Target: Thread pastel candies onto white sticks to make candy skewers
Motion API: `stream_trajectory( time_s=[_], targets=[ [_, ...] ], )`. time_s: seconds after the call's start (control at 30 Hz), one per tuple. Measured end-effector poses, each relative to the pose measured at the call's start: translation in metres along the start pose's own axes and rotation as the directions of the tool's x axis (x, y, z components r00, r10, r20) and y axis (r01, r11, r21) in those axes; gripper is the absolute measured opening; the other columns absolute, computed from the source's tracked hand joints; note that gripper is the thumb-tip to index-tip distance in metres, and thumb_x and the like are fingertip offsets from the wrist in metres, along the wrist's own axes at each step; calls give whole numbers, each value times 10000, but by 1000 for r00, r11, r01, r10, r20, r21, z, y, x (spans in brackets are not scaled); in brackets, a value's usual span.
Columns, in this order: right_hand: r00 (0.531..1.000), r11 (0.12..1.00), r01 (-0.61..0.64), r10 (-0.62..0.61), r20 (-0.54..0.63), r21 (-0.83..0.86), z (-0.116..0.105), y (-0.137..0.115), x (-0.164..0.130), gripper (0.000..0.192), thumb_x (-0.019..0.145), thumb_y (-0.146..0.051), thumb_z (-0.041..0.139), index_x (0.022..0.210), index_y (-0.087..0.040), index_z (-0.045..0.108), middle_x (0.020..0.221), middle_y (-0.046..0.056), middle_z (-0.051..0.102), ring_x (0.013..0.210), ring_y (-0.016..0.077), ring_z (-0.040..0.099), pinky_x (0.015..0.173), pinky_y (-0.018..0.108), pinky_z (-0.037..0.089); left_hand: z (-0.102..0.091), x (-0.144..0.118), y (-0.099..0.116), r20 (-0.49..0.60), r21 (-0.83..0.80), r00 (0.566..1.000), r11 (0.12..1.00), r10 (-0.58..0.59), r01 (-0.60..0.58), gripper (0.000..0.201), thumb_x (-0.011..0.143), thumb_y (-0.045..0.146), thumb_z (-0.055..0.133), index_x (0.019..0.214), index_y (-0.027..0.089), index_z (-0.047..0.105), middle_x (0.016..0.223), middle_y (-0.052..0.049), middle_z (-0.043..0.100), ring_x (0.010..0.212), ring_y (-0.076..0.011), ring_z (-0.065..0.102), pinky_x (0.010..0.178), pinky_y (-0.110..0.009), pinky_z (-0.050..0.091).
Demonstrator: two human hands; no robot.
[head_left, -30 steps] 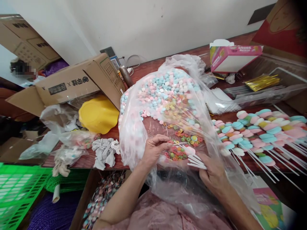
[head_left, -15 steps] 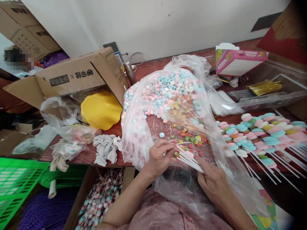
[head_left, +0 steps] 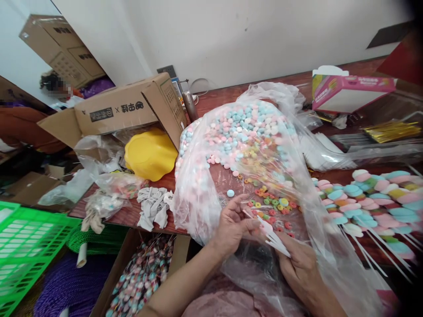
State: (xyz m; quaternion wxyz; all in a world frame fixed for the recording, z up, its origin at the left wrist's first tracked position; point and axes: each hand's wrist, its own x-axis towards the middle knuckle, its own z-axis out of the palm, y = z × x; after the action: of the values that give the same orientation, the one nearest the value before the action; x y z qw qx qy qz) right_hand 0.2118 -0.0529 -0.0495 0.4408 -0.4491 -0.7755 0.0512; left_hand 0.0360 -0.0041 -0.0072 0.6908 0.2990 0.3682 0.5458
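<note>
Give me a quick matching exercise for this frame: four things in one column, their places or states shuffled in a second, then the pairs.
Things:
1. yellow bowl
2. white sticks
3. pink box
4. green crate

Places:
A. far right of the table, by the wall
B. held in the right hand
C. below the table edge, at left
D. under the tipped cardboard box

Pairs: 1-D, 2-B, 3-A, 4-C
</note>
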Motion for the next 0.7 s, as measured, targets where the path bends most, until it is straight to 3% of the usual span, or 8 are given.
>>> stream_trajectory(
  time_s=[0.17,0.27,0.33,0.4,0.47,0.5,0.57,0.7],
  targets=[
    [999,1000,16,-16,-30,-10,0,6,5,503,837,-31,457,1265,-239,620,937,40,788,694,180,749,642,255,575,9,7,-9,60,0,994,996,-93,93,730,529,272,957,1190,215,651,764,53,592,599,-79,574,582,-214,514],
    [998,997,-44,42,-38,-67,-5,18,6,426,826,-60,456,1174,-209,650,857,42,775,636,186,729,599,264,558,-1,27,8,109,295,994,955,-8,-24,694,634,282,898,1267,230,619,863,15,608,714,-117,602,682,-259,528],
    [994,988,-104,99,-49,-118,-10,30,7,351,837,-87,459,1099,-198,665,789,33,757,582,181,704,561,263,533,-13,43,24,150,649,983,740,103,-177,502,753,280,807,1226,211,652,920,-22,607,790,-149,602,758,-300,526],
    [990,974,-140,131,-61,-177,-13,42,6,289,857,-113,463,1040,-198,669,697,12,721,525,174,673,515,258,494,-28,57,38,197,926,965,290,171,-240,289,820,217,725,1105,179,700,985,-65,607,911,-201,601,864,-360,508],
    [990,963,-136,126,-57,-234,-13,53,2,250,875,-128,463,1008,-196,663,621,-9,677,476,168,645,484,255,466,-43,67,46,220,974,968,-76,124,-212,118,856,168,657,958,154,714,1009,-92,612,977,-233,598,908,-381,491],
    [993,958,-116,106,-52,-261,-12,57,0,240,880,-133,462,1006,-190,658,621,-5,676,480,171,648,488,258,470,-49,70,49,226,963,970,-170,87,-209,87,871,158,627,900,150,708,997,-94,617,973,-231,602,902,-371,491],
    [998,949,-51,38,-48,-310,-7,64,-7,244,875,-132,461,1024,-172,650,715,35,727,557,191,693,543,271,511,-59,79,54,251,943,967,-237,44,-234,121,895,158,584,851,153,696,956,-83,629,924,-208,612,871,-335,497],
    [997,948,-65,53,-49,-311,0,70,-18,291,844,-139,465,1071,-183,642,907,69,777,712,219,742,667,297,566,-70,115,80,168,929,970,-358,178,-95,188,899,133,535,950,172,712,939,-65,651,929,-191,620,874,-301,492]
  ],
)
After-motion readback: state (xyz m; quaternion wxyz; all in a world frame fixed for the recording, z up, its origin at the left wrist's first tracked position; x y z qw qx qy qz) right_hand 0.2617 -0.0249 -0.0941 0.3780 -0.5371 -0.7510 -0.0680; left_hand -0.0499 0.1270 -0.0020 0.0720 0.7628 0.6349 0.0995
